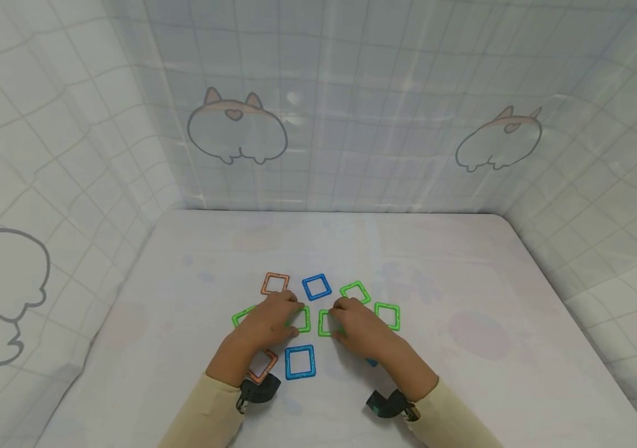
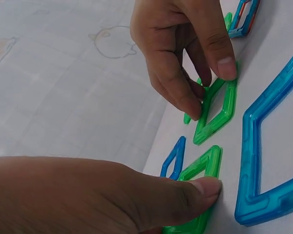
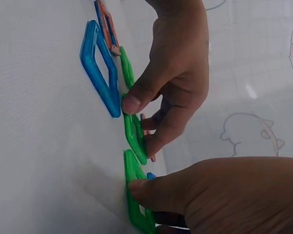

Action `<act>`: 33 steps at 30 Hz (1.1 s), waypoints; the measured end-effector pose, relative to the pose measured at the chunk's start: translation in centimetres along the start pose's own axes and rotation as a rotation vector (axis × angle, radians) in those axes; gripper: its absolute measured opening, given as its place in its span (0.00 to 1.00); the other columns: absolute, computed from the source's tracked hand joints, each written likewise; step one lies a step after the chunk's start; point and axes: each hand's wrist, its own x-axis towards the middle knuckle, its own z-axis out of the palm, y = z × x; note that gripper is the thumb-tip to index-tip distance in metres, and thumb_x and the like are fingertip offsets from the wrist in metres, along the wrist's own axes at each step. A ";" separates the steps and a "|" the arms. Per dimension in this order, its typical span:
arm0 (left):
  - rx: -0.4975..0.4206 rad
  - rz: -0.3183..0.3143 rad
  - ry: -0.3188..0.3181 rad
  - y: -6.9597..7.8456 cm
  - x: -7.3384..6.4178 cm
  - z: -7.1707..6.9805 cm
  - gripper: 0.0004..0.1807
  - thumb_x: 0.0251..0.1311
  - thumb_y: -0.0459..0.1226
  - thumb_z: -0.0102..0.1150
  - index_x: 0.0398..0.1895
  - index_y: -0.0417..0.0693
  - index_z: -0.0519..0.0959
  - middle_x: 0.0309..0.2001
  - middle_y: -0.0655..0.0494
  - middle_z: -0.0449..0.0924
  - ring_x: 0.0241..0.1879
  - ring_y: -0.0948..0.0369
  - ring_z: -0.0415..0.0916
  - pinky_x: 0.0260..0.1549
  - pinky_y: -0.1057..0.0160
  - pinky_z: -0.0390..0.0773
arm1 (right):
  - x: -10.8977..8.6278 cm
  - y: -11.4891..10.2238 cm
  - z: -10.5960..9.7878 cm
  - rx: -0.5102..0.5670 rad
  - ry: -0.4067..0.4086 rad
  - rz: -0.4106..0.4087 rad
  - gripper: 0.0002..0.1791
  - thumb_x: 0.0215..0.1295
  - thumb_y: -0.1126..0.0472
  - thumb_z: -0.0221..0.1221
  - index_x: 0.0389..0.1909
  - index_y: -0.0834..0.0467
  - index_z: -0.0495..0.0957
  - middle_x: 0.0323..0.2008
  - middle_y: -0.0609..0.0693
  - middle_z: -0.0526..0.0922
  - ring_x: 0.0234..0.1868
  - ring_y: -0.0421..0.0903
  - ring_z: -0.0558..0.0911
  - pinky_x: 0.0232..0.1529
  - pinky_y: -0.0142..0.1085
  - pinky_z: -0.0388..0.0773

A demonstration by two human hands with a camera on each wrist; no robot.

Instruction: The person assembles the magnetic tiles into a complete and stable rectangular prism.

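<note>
My left hand (image 1: 273, 320) holds a green square frame (image 1: 308, 318) by its edges, thumb on the near side and fingers over the far side. My right hand (image 1: 364, 328) grips a second green square frame (image 1: 321, 323) in the same way. Both frames lie at the table surface with a narrow gap between their facing edges, as the left wrist view also shows for the right hand's green frame (image 2: 228, 105). In the right wrist view, the left hand's thumb (image 3: 132, 104) rests on its frame's near edge. Parts of both frames are hidden under the hands.
Around the hands lie a blue frame (image 1: 312, 277), an orange frame (image 1: 264, 284) and green frames (image 1: 398, 317) behind and beside them. Nearer are another blue frame (image 1: 300, 376) and an orange one (image 1: 268, 370) under the left wrist. A blue piece (image 1: 372, 361) peeks out below the right forearm.
</note>
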 end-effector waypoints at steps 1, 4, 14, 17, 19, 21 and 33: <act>-0.001 0.001 -0.001 0.1 0.0 0.0 0.29 0.57 0.45 0.72 0.62 0.48 0.79 0.56 0.55 0.76 0.57 0.55 0.72 0.58 0.55 0.76 | 0.0 0.0 0.0 0.001 0.002 0.000 0.25 0.63 0.56 0.68 0.60 0.58 0.79 0.58 0.49 0.77 0.57 0.46 0.75 0.58 0.39 0.78; -0.002 0.002 -0.008 0.2 0.0 -0.1 0.29 0.57 0.45 0.72 0.62 0.48 0.79 0.58 0.55 0.76 0.59 0.55 0.71 0.60 0.54 0.75 | 0.1 0.1 0.2 0.011 0.004 0.005 0.25 0.63 0.55 0.68 0.61 0.58 0.79 0.58 0.49 0.77 0.57 0.46 0.75 0.58 0.39 0.78; -0.040 -0.028 -0.018 0.6 0.1 0.0 0.28 0.58 0.43 0.72 0.62 0.49 0.79 0.59 0.56 0.76 0.60 0.55 0.71 0.59 0.54 0.76 | 0.6 0.7 0.8 0.082 0.021 0.023 0.27 0.61 0.53 0.70 0.61 0.56 0.79 0.59 0.48 0.77 0.59 0.46 0.74 0.60 0.39 0.77; -0.076 -0.042 -0.029 0.6 0.1 0.1 0.28 0.58 0.43 0.71 0.62 0.48 0.79 0.59 0.56 0.76 0.60 0.55 0.71 0.60 0.54 0.75 | 0.7 0.9 1.1 0.102 0.018 0.029 0.28 0.61 0.52 0.69 0.62 0.55 0.78 0.60 0.48 0.77 0.62 0.47 0.73 0.62 0.40 0.76; -0.096 -0.044 -0.035 0.6 0.2 0.2 0.28 0.58 0.43 0.71 0.62 0.47 0.78 0.60 0.55 0.76 0.61 0.54 0.70 0.61 0.53 0.75 | 0.8 1.0 1.2 0.115 0.017 0.031 0.29 0.61 0.52 0.70 0.63 0.55 0.77 0.60 0.48 0.76 0.63 0.47 0.73 0.63 0.41 0.76; -0.109 -0.044 -0.038 0.5 0.3 0.3 0.29 0.58 0.43 0.71 0.63 0.47 0.78 0.60 0.54 0.75 0.62 0.54 0.70 0.61 0.53 0.74 | 0.9 1.2 1.4 0.129 0.019 0.031 0.29 0.61 0.52 0.70 0.63 0.54 0.77 0.60 0.48 0.76 0.63 0.47 0.73 0.62 0.41 0.76; -0.142 -0.051 -0.034 0.5 0.3 0.2 0.29 0.58 0.44 0.71 0.62 0.48 0.78 0.60 0.55 0.75 0.63 0.55 0.69 0.63 0.53 0.73 | 1.3 1.9 1.3 0.191 0.008 0.008 0.29 0.60 0.51 0.70 0.62 0.54 0.79 0.58 0.47 0.76 0.59 0.44 0.73 0.60 0.40 0.76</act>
